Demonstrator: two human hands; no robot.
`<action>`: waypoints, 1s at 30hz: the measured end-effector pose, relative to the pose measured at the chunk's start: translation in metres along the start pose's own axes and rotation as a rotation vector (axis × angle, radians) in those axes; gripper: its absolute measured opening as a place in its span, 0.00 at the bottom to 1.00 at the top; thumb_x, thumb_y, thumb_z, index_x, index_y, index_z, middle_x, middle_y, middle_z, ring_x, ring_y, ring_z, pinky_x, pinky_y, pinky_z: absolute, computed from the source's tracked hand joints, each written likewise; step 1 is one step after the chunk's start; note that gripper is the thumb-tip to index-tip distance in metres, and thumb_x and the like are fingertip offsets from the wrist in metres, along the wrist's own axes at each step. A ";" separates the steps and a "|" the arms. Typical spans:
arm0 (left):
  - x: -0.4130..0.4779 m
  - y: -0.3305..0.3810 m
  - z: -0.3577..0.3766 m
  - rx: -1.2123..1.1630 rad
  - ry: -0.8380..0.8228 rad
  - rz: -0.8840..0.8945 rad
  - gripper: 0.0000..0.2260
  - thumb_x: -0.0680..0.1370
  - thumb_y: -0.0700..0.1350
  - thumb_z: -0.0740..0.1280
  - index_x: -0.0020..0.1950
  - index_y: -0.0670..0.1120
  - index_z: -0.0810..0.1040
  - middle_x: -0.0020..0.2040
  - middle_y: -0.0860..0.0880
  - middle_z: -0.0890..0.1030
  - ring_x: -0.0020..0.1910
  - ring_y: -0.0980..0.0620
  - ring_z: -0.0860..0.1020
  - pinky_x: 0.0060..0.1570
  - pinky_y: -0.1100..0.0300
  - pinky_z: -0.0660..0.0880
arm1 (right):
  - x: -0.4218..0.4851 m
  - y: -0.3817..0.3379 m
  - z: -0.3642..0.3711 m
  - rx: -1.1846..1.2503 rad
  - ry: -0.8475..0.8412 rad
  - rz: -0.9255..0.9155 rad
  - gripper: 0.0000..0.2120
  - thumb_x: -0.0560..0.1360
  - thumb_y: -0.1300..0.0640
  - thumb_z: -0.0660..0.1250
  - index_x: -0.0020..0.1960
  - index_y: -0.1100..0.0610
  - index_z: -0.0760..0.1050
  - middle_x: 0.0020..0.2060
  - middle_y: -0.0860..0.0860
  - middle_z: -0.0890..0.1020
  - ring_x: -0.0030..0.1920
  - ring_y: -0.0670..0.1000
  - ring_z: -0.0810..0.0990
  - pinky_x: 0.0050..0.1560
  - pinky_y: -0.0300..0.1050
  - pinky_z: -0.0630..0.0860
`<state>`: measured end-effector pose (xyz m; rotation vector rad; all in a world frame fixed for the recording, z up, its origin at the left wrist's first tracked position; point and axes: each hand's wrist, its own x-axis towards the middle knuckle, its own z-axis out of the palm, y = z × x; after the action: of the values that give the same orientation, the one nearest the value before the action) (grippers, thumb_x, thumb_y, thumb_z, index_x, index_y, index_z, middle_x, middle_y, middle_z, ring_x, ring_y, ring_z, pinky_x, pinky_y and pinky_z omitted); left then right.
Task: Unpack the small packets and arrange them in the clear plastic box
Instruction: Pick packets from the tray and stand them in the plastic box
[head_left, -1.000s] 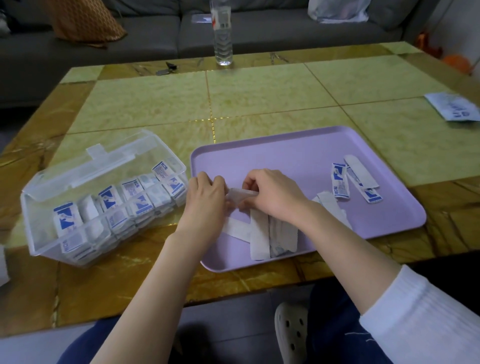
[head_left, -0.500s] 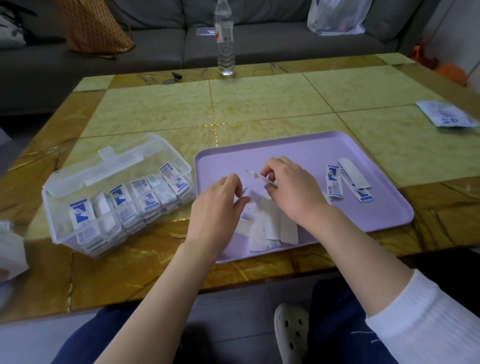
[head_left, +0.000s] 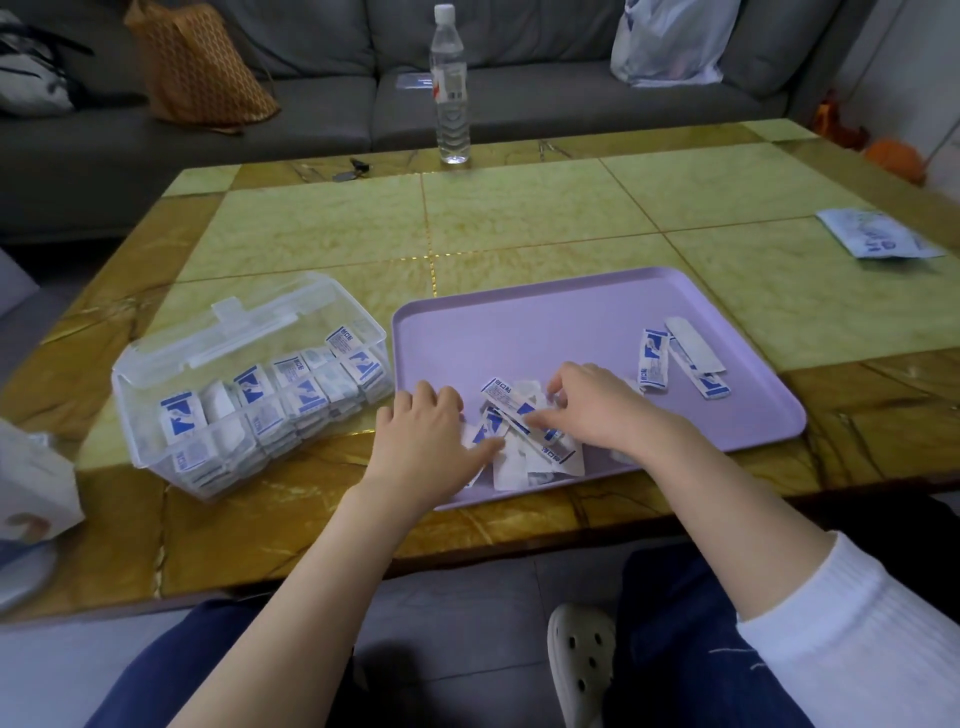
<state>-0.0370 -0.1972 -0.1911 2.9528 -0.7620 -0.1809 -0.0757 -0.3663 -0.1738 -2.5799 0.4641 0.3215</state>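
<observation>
While the left hand (head_left: 431, 441) is lying on the pile: its fingers are bending down onto the small packets (head_left: 519, 452) and are gripping nothing that I am seeing; it is only pressing them.
Right hand (head_left: 597, 410): its fingers are curling over a long strip (head_left: 519, 413) printed in blue and white; whether it is pinching the strip or only touching it, I cannot tell.
Pile: it is lying at the near rim of the lilac tray (head_left: 571, 278), close to the edge of the table (head_left: 519, 218); a quick sweep is probably sending some packets over the rim and onto the floor.
Mixing: white scraps are lying among the printed packets, so an empty wrapper is perhaps going into the box by mistake.
Clear plastic box (head_left: 249, 410): it is standing just beside the tray on the left, lid open, rows already sitting tight; forcing one more in is likely knocking the neighbours down.
Loose packets (head_left: 675, 358): they are lying apart at the right of the tray, and I am judging them easy to overlook.
</observation>
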 end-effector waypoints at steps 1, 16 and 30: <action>0.000 0.001 0.002 0.030 -0.017 0.018 0.25 0.75 0.64 0.60 0.64 0.48 0.67 0.60 0.47 0.69 0.61 0.46 0.67 0.60 0.53 0.64 | -0.001 -0.002 0.001 0.028 -0.008 0.001 0.26 0.71 0.46 0.70 0.58 0.66 0.74 0.51 0.61 0.80 0.52 0.59 0.78 0.55 0.52 0.74; 0.010 -0.007 -0.001 -0.380 -0.044 -0.030 0.14 0.71 0.53 0.72 0.35 0.46 0.72 0.33 0.49 0.75 0.33 0.47 0.72 0.29 0.59 0.63 | 0.008 -0.021 0.014 0.352 -0.145 -0.076 0.06 0.72 0.54 0.72 0.44 0.55 0.77 0.39 0.52 0.81 0.32 0.48 0.77 0.37 0.40 0.75; 0.013 -0.007 -0.017 -0.832 0.213 0.000 0.03 0.73 0.46 0.71 0.44 0.49 0.79 0.37 0.52 0.81 0.36 0.53 0.78 0.38 0.58 0.75 | 0.012 -0.033 0.003 0.863 0.283 -0.149 0.17 0.71 0.58 0.72 0.54 0.56 0.68 0.46 0.53 0.80 0.43 0.48 0.79 0.38 0.35 0.75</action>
<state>-0.0195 -0.1963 -0.1763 2.1377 -0.4894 -0.1344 -0.0523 -0.3411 -0.1660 -1.7915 0.3877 -0.2607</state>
